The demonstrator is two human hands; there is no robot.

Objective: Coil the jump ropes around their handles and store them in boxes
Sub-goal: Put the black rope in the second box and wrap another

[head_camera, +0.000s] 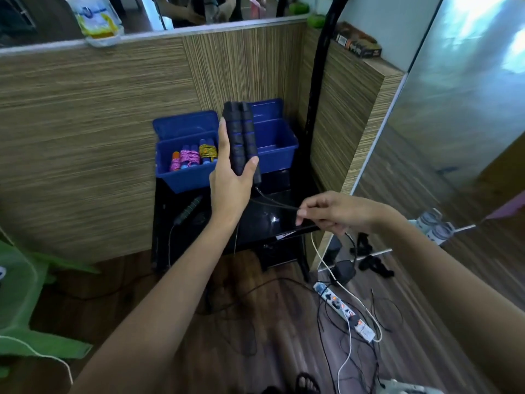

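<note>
Handles point(241, 137), two black foam ones with blue bands, stand upright and side by side in the left hand point(231, 177), whose fingers run up their far side while the thumb presses against the front near the lower end. From the bottom of the handles a thin black rope point(272, 202) runs down and to the right into the right hand point(329, 213), which pinches it between thumb and forefinger, the other fingers loosely curled. More of the rope hangs below the left wrist.

Behind the left hand sit two blue boxes with open lids. The box to the left of that hand point(181, 173) holds coiled ropes, one pink point(187, 157) and one yellow point(207, 150), wound round blue handles. The box behind and right of the handles point(279, 149) shows only its bare inside. Both rest on a black glossy worktop point(264, 220) beneath the hands. Left of the left forearm another dark handle point(189, 210) lies on that worktop, its cord trailing over the edge. On the wooden floor below the right hand lie a power strip point(345, 314) and loose cables.
</note>
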